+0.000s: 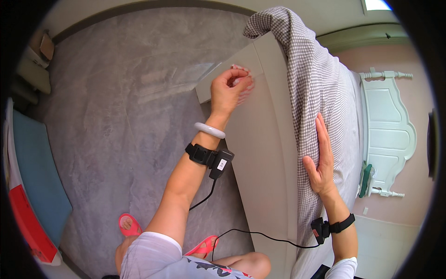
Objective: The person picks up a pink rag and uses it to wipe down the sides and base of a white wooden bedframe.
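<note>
My left hand (228,89) is closed around a red-and-white striped cloth (246,91), whose edges stick out past the fingers. It holds the cloth against the white end panel of the bed (258,115), near the panel's far corner. A pale bangle and a black strap with a small device are on that forearm. My right hand (324,157) lies flat on the grey-and-white checked bedding (305,104), fingers extended and pointing away from me. A similar strapped device is on the right wrist, and a black cable runs from it.
A white headboard (390,132) stands at the right, with a green item beside it. At the left are a blue panel (38,167) and a red box (31,223). My feet, in pink slippers (129,225), rest on the grey floor (104,139).
</note>
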Tool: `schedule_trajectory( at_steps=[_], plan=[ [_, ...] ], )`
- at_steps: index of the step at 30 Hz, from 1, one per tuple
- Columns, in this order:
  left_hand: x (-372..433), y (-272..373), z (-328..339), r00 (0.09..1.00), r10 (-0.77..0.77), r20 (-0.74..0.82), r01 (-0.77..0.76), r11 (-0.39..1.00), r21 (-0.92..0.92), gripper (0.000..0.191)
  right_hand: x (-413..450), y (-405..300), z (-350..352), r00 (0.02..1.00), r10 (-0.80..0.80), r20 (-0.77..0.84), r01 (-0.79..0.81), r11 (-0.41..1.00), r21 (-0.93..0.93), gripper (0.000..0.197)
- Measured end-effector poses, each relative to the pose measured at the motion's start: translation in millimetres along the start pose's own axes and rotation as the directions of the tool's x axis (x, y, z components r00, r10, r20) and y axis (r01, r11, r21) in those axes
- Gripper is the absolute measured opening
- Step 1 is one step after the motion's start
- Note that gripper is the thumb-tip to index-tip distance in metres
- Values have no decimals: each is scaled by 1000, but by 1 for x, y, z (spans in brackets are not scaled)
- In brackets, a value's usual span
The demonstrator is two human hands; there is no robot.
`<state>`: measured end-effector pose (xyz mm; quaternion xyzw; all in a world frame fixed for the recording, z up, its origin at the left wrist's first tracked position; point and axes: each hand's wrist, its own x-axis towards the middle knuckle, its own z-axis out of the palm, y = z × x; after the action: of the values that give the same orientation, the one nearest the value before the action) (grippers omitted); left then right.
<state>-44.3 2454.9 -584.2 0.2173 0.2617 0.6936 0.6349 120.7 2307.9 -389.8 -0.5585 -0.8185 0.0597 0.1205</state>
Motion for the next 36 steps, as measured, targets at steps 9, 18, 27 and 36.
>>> schedule_trajectory(
  at_steps=[9,18,27,36],
  plan=[
    [5,-2,-3,999,44,26,-47,992,118,15,0,-2,-1,1000,-7,0,7,1000,-2,71],
    [7,-45,-18,985,143,-93,-62,812,581,44,3,-7,-2,1000,0,-1,0,1000,28,71],
    [-1,-4,36,720,526,453,-693,576,433,71,5,-12,2,999,41,33,-40,999,-24,77],
    [16,-110,-66,887,424,182,-417,567,710,81,-1,-5,-1,995,75,61,-70,995,-71,82]
  ],
)
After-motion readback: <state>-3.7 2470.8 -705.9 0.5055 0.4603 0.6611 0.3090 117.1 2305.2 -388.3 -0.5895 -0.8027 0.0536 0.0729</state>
